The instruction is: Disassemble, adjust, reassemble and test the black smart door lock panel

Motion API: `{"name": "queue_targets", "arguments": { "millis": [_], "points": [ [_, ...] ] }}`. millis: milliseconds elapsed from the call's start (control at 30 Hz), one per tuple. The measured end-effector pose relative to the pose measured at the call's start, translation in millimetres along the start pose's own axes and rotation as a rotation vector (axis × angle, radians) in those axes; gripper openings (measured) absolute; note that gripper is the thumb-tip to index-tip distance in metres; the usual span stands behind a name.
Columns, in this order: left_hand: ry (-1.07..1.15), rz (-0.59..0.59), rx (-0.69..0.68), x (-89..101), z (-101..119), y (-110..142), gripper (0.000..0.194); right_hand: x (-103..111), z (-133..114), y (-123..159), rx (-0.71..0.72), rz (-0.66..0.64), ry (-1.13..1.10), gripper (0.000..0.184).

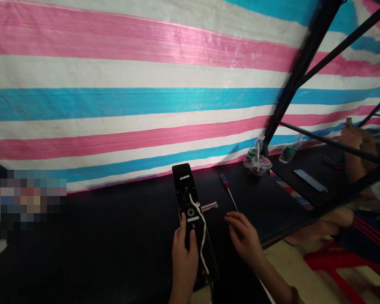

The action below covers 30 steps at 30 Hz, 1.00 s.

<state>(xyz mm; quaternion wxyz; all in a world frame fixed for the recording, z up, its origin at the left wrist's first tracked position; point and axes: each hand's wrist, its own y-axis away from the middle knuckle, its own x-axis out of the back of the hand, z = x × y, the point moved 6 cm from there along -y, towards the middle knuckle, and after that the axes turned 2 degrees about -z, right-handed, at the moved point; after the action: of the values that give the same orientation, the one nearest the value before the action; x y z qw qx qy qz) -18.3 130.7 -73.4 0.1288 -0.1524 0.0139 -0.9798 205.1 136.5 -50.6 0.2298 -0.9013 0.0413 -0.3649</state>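
A long black door lock panel lies on the black table, its back facing up. A white cable runs down along it, and a lever handle sticks out to its right. My left hand grips the panel's left edge, thumb on its face and fingers along the side. To the right of the panel is my right hand, fingers loosely bent and apart, with nothing visible in them. Just beyond those fingers lies a screwdriver with a purple and red handle; its tip points toward the hand.
A plastic bottle and a drink cup with a straw stand at the back right. On the neighbouring table are another bottle, a flat metallic plate and a co-worker's arms. A black metal frame rises between.
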Motion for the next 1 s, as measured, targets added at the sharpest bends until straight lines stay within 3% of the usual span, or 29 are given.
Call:
{"name": "queue_targets", "arguments": {
  "millis": [67,200,300,433,567,633,733,867,1000],
  "points": [
    [0.0,0.005,-0.005,-2.6,4.9,-2.7,0.057,9.6,34.2,-37.2,-0.161,0.05,0.193,0.027],
    [-0.005,0.024,-0.024,7.7,8.9,-3.7,0.057,-2.7,78.2,-96.5,-0.4,-0.14,0.467,0.031],
    [-0.073,0.1,-0.061,42.0,0.0,-3.4,0.052,-11.9,95.2,-116.3,-0.524,-0.221,0.344,0.022],
    [-0.383,0.196,-0.08,100.3,-22.5,-15.2,0.044,-7.0,100.9,-125.4,-0.528,-0.23,0.18,0.004],
    [-0.556,0.037,-0.085,115.7,-39.0,-39.1,0.045,14.2,78.2,-111.1,-0.493,-0.125,-0.058,0.021],
    [-0.596,0.016,-0.105,113.5,-39.1,-47.2,0.047,27.6,54.0,-93.5,-0.442,0.04,-0.486,0.034],
    [-0.634,0.009,-0.13,107.1,-34.3,-52.5,0.048,41.4,17.6,-57.3,-0.404,0.195,-0.863,0.037],
    [-0.666,-0.013,-0.129,102.9,-29.6,-53.3,0.045,45.2,-11.9,-12.1,-0.449,0.283,-1.084,0.027],
    [-0.663,-0.018,-0.136,102.7,-25.1,-55.9,0.042,40.2,-24.5,12.7,-0.514,0.295,-1.155,0.023]
  ]
}}
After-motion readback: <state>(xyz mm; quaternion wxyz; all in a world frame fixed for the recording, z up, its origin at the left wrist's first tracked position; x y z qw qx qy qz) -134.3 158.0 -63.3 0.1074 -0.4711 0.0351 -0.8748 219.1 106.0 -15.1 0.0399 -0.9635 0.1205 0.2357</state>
